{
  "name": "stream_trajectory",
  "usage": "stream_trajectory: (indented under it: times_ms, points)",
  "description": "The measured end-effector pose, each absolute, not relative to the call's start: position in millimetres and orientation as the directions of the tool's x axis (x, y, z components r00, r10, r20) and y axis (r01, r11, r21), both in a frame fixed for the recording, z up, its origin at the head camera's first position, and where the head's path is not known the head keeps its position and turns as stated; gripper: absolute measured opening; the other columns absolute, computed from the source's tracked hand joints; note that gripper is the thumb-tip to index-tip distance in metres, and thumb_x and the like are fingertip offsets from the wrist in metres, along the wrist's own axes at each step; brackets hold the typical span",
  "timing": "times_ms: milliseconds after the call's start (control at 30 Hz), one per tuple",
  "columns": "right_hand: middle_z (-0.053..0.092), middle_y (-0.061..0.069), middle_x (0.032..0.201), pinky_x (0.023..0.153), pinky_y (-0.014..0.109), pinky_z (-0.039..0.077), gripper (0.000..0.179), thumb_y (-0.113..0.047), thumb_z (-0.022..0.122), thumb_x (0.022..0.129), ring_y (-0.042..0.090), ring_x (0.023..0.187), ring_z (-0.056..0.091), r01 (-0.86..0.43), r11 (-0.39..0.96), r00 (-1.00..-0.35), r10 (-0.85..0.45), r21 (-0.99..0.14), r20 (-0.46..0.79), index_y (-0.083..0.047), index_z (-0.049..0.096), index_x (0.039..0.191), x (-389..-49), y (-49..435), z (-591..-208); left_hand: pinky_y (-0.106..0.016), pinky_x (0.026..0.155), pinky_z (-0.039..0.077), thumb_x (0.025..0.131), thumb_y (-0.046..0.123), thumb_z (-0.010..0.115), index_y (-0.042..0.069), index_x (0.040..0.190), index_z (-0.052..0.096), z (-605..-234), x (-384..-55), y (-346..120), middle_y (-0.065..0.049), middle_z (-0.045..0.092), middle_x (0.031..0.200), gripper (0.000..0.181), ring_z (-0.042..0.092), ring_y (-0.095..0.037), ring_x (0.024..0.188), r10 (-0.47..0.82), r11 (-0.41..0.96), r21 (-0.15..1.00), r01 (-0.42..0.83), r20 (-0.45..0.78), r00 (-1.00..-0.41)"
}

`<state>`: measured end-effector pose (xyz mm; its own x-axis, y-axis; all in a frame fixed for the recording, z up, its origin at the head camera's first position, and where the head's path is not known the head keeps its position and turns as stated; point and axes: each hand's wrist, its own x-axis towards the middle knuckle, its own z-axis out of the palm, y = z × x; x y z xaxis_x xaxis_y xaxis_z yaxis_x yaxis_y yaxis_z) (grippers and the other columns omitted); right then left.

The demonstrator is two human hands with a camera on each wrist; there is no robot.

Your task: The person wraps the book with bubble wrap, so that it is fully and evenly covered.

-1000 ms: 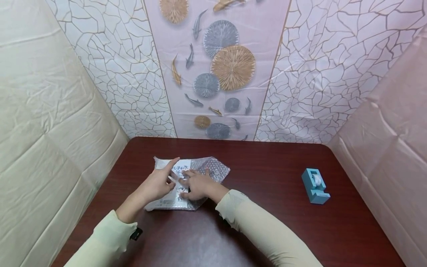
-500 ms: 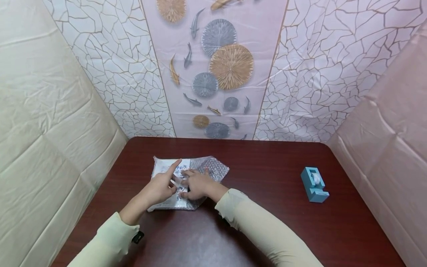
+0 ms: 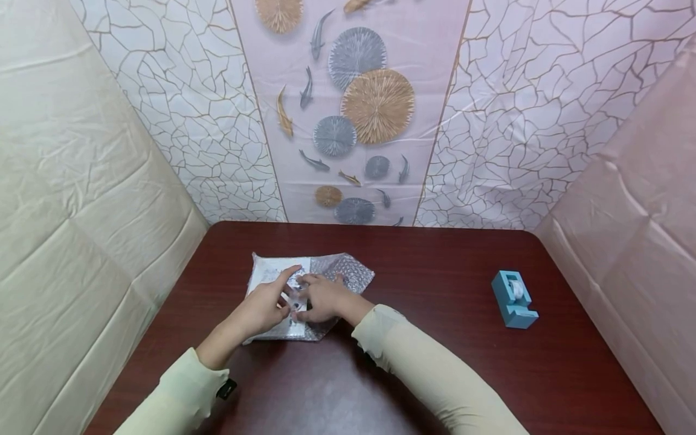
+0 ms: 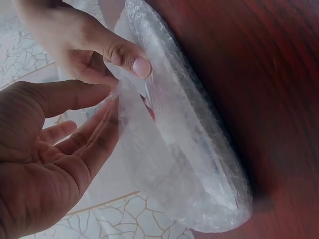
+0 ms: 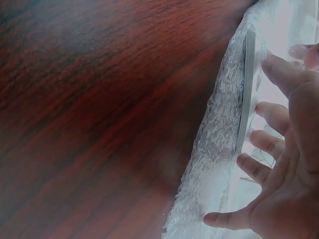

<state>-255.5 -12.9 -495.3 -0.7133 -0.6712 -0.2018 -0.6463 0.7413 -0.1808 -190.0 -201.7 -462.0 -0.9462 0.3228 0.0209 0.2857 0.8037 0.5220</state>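
Both hands at a white book in bubble wrap, lying on the left half of the bench, nearer the far left corner

Left hand: thumb and fingers appear pinched on the loose edge of the clear film; right hand: fingers spread apart, tips at the bundle, gripping nothing; tape dispenser well apart, near the bench's right edge; step looks like drawing the film snug, so best to pull low and evenly, right fingers bearing down lightly near the fold; yanking up would probably wrinkle the film or shift the book
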Motion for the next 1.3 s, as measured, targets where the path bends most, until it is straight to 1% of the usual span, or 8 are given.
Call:
stream_trajectory:
  times_ms: [300,533,633,800,867,1067,1133,1300]
  points:
    - [0.041,-0.006,0.178,0.119,0.083,0.037,0.07,-0.069,0.073,0.097,0.029,0.165,0.039,-0.639,0.748,-0.727,-0.664,-0.182,-0.176,-0.036,0.063,0.158,-258,-14,-498,-0.037,0.075,0.063,0.089,-0.008,0.076,0.012,0.154,0.053,-472,-189,-202,-0.011,0.08,0.107,0.072,0.079,-0.019,0.089,0.372,0.77,0.53,0.354,0.077,-0.925]
    - [0.044,-0.007,0.176,0.121,0.082,0.035,0.084,-0.065,0.078,0.095,0.028,0.164,0.041,-0.621,0.757,-0.74,-0.652,-0.205,-0.164,-0.028,0.053,0.166,-260,-14,-500,-0.034,0.069,0.058,0.09,0.004,0.083,0.017,0.147,0.051,-537,-214,-223,0.0,0.081,0.103,0.067,0.077,-0.008,0.082,0.476,0.701,0.467,0.539,0.257,-0.841]
    - [0.043,-0.008,0.176,0.121,0.083,0.034,0.085,-0.064,0.078,0.095,0.029,0.163,0.041,-0.635,0.749,-0.731,-0.662,-0.189,-0.166,-0.032,0.049,0.168,-259,-13,-499,-0.033,0.069,0.06,0.09,0.01,0.085,0.017,0.153,0.048,-558,-226,-229,0.004,0.081,0.102,0.073,0.077,-0.006,0.081,0.466,0.714,0.465,0.524,0.243,-0.851]
    - [0.042,-0.008,0.177,0.118,0.083,0.037,0.072,-0.061,0.073,0.097,0.03,0.163,0.042,-0.65,0.729,-0.704,-0.684,-0.216,-0.191,-0.039,0.055,0.163,-261,-11,-495,-0.032,0.074,0.062,0.086,0.017,0.086,0.022,0.133,0.055,-578,-236,-230,0.013,0.082,0.098,0.057,0.075,0.001,0.082,0.426,0.758,0.449,0.473,0.209,-0.88]
    - [0.04,-0.008,0.178,0.118,0.083,0.036,0.067,-0.061,0.07,0.098,0.032,0.164,0.041,-0.64,0.726,-0.694,-0.686,-0.252,-0.217,-0.04,0.058,0.16,-262,-10,-492,-0.031,0.074,0.061,0.085,0.02,0.084,0.024,0.123,0.054,-577,-236,-229,0.015,0.081,0.096,0.048,0.074,0.002,0.082,0.43,0.772,0.427,0.47,0.193,-0.882]
    - [0.034,-0.008,0.182,0.12,0.086,0.03,0.062,-0.063,0.057,0.103,0.037,0.167,0.034,-0.616,0.727,-0.677,-0.685,-0.304,-0.267,-0.039,0.057,0.161,-267,-8,-490,-0.034,0.073,0.061,0.088,0.014,0.073,0.019,0.121,0.051,-557,-222,-224,0.002,0.083,0.099,0.04,0.078,-0.011,0.086,0.488,0.749,0.404,0.525,0.199,-0.85]
    - [0.033,-0.008,0.182,0.119,0.086,0.03,0.062,-0.062,0.059,0.105,0.036,0.167,0.034,-0.622,0.724,-0.676,-0.688,-0.297,-0.263,-0.039,0.056,0.163,-266,-8,-491,-0.032,0.071,0.061,0.089,0.012,0.072,0.02,0.12,0.05,-566,-226,-228,0.001,0.084,0.101,0.039,0.078,-0.01,0.086,0.491,0.728,0.433,0.531,0.21,-0.845]
    - [0.034,-0.008,0.182,0.119,0.085,0.033,0.062,-0.059,0.069,0.104,0.032,0.167,0.036,-0.644,0.723,-0.683,-0.69,-0.249,-0.24,-0.038,0.059,0.161,-263,-10,-491,-0.033,0.074,0.064,0.093,0.005,0.073,0.012,0.121,0.055,-527,-210,-221,-0.006,0.085,0.105,0.035,0.08,-0.015,0.088,0.527,0.673,0.503,0.543,0.189,-0.829]
